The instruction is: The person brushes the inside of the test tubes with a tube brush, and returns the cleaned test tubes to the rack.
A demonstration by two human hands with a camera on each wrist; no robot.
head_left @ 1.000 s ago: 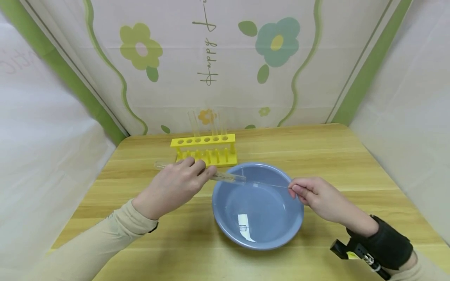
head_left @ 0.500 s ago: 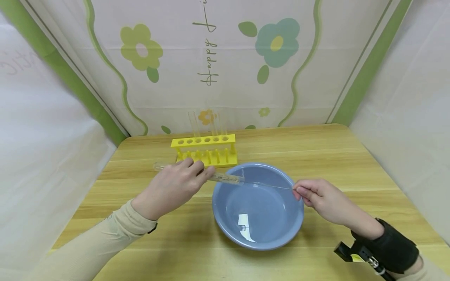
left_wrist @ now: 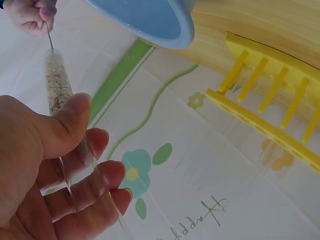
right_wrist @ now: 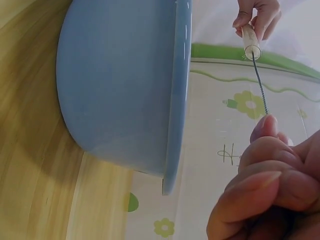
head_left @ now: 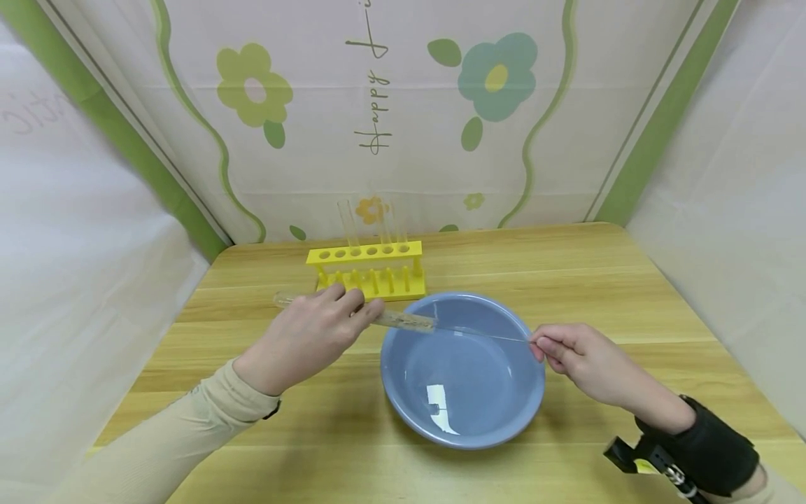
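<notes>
My left hand (head_left: pixel 308 339) grips a clear test tube (head_left: pixel 283 299), its mouth pointing right over the basin. Inside the tube's mouth end are the pale bristles of a test tube brush (left_wrist: pixel 58 85). The brush's thin twisted wire handle (right_wrist: pixel 260 82) runs out of the mouth, and my right hand (head_left: pixel 585 360) pinches it between thumb and fingers at the basin's right edge. Below the tube stands a blue plastic basin (head_left: pixel 397 378) with bright reflections inside. My left fingers hide the middle of the tube in the head view.
A yellow test tube rack (head_left: pixel 365 253) stands behind the basin, holding 3 upright clear tubes (head_left: pixel 348 224). The wooden table (head_left: pixel 567 266) meets a patterned cloth backdrop (head_left: pixel 403 168) and white cloth sides. A black wrist strap (head_left: pixel 699 448) is on my right forearm.
My right hand has moved a little to the right, pulling the wire. The brush's bristles have slid along the tube to its mouth. My left hand and the tube barely shift.
</notes>
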